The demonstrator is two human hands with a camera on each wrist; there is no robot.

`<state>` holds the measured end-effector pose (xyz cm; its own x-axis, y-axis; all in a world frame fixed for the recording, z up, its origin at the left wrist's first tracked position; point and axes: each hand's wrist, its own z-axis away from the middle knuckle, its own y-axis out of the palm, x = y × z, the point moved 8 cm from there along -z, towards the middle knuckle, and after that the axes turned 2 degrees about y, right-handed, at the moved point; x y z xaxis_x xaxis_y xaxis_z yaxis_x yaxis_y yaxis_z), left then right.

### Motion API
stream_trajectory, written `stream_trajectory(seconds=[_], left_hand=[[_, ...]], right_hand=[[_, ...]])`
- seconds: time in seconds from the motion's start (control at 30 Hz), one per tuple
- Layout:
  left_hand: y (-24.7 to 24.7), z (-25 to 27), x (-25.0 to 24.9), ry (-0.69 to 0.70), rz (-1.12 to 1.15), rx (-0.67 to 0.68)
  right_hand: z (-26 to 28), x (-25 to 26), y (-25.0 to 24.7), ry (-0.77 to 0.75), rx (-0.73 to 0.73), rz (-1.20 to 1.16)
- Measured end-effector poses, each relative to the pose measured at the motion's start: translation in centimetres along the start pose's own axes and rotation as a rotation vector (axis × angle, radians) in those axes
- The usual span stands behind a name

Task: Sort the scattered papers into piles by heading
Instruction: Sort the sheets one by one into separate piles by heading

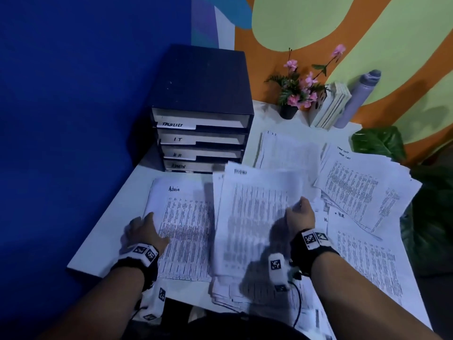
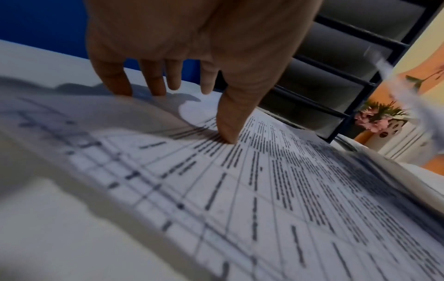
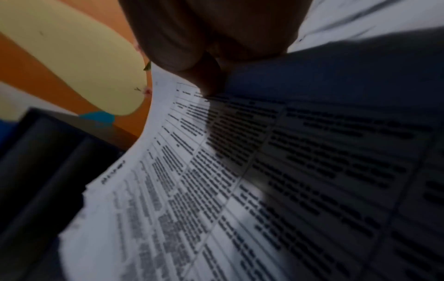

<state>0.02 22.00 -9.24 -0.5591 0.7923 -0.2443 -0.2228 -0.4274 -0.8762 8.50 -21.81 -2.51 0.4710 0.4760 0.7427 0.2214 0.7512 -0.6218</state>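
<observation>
Admin pile [image 1: 182,217] left of H.R. pile [image 1: 362,253]; drawer unit [image 1: 201,114] behind.

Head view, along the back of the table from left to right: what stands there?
Drawer unit → potted flowers → leaning books → grey bottle → big green leaf.

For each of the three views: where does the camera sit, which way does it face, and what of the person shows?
Head: above, facing down at the table; both forearms, left hand, right hand.
Left wrist: low, along straight fingers pressing the Admin pile.
Right wrist: under the fist pinching a lifted sheet.
Shared: drawer organizer.
</observation>
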Motion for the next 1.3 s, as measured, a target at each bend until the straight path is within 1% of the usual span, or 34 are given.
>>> stream_trajectory(seconds=[0.07,0.17,0.23,0.3,0.37,0.43,0.5,0.53,0.6,0.67,0.73,0.77,0.83,0.9,1.0,1.03,1.1,1.17,1.23,1.3], left_hand=[[-0.1,-0.1,0.0,-0.024,-0.014,-0.008],[-0.4,-0.5,0.2,-0.059,-0.022,0.002],[-0.5,-0.4,0.3,-0.076,-0.039,0.019],[-0.6,-0.5,0.5,-0.091,-0.031,0.032],[-0.7,-0.6,0.8,-0.089,-0.011,0.035],[-0.9,-0.5,0.9,-0.080,0.001,0.021],[-1.2,-0.2,0.7,-0.062,0.058,-0.015],[-1.2,-0.1,0.5,-0.053,0.126,-0.030],[-1.1,0.3,0.2,-0.047,0.268,-0.019],[-1.1,0.6,0.1,-0.019,0.325,0.006],[-1.8,0.9,0.3,-0.003,0.421,-0.021],[-2.4,1.2,0.5,-0.005,0.498,-0.049],[-3.8,1.8,0.7,0.018,0.633,-0.121],[-4.9,2.3,0.8,0.037,0.750,-0.166],[-5.3,2.3,0.8,0.034,0.979,-0.155],[-5.2,2.2,0.7,0.029,1.042,-0.140],[-4.9,2.1,0.4,0.011,1.089,-0.109],[-4.7,2.2,0.0,0.002,1.082,-0.099],[-4.8,2.3,-0.5,0.024,1.056,-0.114],[-5.0,2.4,-0.6,0.017,1.012,-0.137]], right_hand=[[-0.1,-2.0,-1.0,0.022,0.001,0.114],[0.2,-4.1,-1.9,0.084,0.027,0.188],[0.6,-4.2,-2.3,0.102,-0.036,0.275],[1.2,-3.0,-2.3,0.070,-0.093,0.372],[1.7,-1.2,-1.3,-0.021,-0.068,0.424],[2.1,0.6,0.6,-0.124,0.014,0.340],[2.8,2.2,3.0,-0.195,0.153,0.211],[3.4,2.8,4.3,-0.209,0.227,0.165],[4.8,3.5,6.7,-0.186,0.371,0.088],[6.3,4.2,8.9,-0.182,0.496,0.046],[7.3,4.7,10.3,-0.205,0.548,0.071],[7.5,4.9,10.8,-0.204,0.547,0.078],[7.6,5.3,11.1,-0.184,0.533,0.031],[7.5,5.5,11.3,-0.137,0.564,-0.049],[7.9,6.0,12.3,-0.118,0.645,-0.125],[8.0,6.2,12.6,-0.120,0.652,-0.146],[8.0,6.4,13.2,-0.078,0.629,-0.234],[7.7,6.6,13.0,-0.041,0.554,-0.298],[7.2,6.6,12.5,-0.011,0.477,-0.273],[6.6,6.2,12.0,0.023,0.418,-0.256]])
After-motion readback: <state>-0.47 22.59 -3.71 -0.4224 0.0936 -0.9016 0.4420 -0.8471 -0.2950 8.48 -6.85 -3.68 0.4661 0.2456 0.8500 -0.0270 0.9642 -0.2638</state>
